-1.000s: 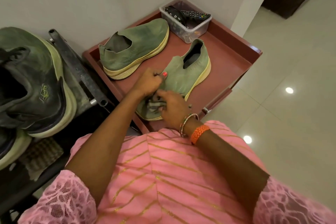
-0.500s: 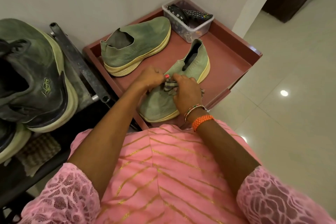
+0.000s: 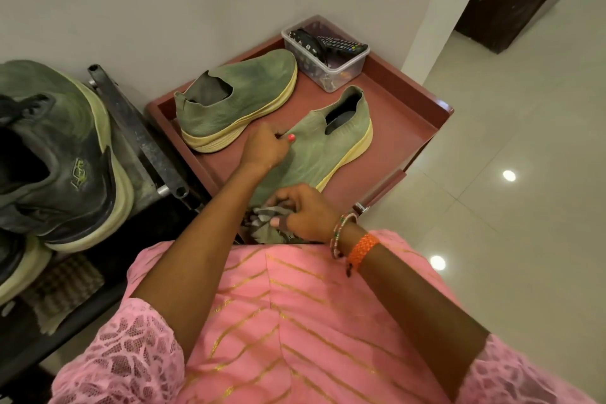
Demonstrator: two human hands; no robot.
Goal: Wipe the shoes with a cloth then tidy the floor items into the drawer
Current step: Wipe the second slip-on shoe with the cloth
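Head view shows your left hand (image 3: 264, 149) curled on the near shoe (image 3: 319, 149), steadying its upper in the middle of the red drawer (image 3: 423, 115). Your right hand (image 3: 303, 213) grips the bunched cloth (image 3: 262, 223) at the shoe's toe, by the drawer's near edge. The second shoe (image 3: 239, 102) lies along the left edge; a clear box (image 3: 328, 51) sits in the far corner. Your pink tunic (image 3: 295, 321) hides the near edge.

A small green logo is seen on the side of the dark sneaker (image 3: 55, 154); its letters cannot be read.
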